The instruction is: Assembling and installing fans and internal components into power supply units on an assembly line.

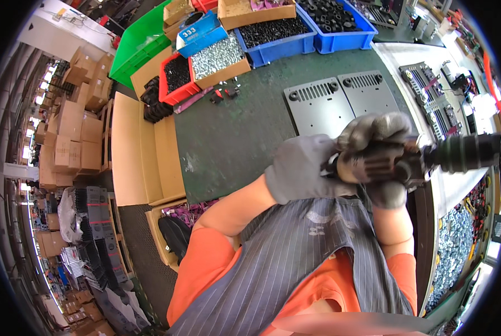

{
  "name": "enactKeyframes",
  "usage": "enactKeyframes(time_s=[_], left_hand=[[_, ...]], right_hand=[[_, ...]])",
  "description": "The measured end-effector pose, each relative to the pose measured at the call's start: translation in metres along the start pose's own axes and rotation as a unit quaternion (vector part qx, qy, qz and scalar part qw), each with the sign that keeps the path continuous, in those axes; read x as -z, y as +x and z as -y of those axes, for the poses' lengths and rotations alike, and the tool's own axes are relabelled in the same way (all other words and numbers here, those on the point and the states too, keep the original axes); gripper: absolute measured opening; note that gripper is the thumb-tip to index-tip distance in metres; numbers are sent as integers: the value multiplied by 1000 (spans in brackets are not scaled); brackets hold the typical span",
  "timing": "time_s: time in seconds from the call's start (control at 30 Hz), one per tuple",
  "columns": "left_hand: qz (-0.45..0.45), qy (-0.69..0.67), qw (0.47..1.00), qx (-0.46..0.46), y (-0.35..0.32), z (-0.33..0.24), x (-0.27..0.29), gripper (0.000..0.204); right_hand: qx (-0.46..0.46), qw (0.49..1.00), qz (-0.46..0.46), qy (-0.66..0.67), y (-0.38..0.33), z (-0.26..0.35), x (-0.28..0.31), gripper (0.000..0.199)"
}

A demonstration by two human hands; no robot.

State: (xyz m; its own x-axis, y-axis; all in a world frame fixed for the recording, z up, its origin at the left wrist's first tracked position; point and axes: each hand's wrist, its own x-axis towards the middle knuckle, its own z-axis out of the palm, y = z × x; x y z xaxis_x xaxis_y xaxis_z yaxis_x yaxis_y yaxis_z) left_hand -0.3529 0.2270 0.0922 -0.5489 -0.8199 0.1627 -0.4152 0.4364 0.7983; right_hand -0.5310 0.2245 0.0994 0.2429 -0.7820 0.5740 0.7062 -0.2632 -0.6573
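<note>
Torso: striped grey apron (pixel 295 257) over orange sleeves, lowest in the head view.
Left hand (pixel 303 171): grey-gloved, fingers curled shut against the rear of a dark power tool (pixel 424 159); the palm side is hidden.
Right hand (pixel 376 159): grey-gloved, wrapped tightly round the tool's body, fingertips darkened.
Power tool: held in both hands just above the apron, lying roughly level, its black ribbed front end pointing to the person's right, over the edge of the bench.
Bench (pixel 233 134): dark green mat, directly beyond the hands.
Grey plates (pixel 343 101): two flat slotted metal panels side by side on the mat, just beyond the hands, untouched.
Right side: white surface with further grey assemblies (pixel 429 92); a bin of small metal parts (pixel 455 246) lower right.
Far edge of bench: red bin (pixel 178 75) of black parts, cardboard tray (pixel 219 59) of silver screws, blue bins (pixel 295 33) of black parts, green crate (pixel 138 47).
Far left: stacked cardboard cartons (pixel 74 123) on the floor.
</note>
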Motion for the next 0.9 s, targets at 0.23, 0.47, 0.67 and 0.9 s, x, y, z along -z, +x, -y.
enactKeyframes(time_s=[0.23, 0.47, 0.67, 0.9], left_hand=[[-72, 235, 959, -143, 8, 11, 0, 47], [48, 319, 940, -109, 23, 42, 27, 43], [-69, 182, 978, 72, 91, 118, 141, 41], [-256, -43, 953, 155, 122, 219, 236, 55]], right_hand=[[-270, 958, -77, 57, -33, 35, 13, 84], [-572, 815, -64, 69, -37, -6, 48, 60], [-480, 868, -105, -74, -19, -32, 68, 53], [-474, 869, -132, -50, -23, -50, 72, 58]])
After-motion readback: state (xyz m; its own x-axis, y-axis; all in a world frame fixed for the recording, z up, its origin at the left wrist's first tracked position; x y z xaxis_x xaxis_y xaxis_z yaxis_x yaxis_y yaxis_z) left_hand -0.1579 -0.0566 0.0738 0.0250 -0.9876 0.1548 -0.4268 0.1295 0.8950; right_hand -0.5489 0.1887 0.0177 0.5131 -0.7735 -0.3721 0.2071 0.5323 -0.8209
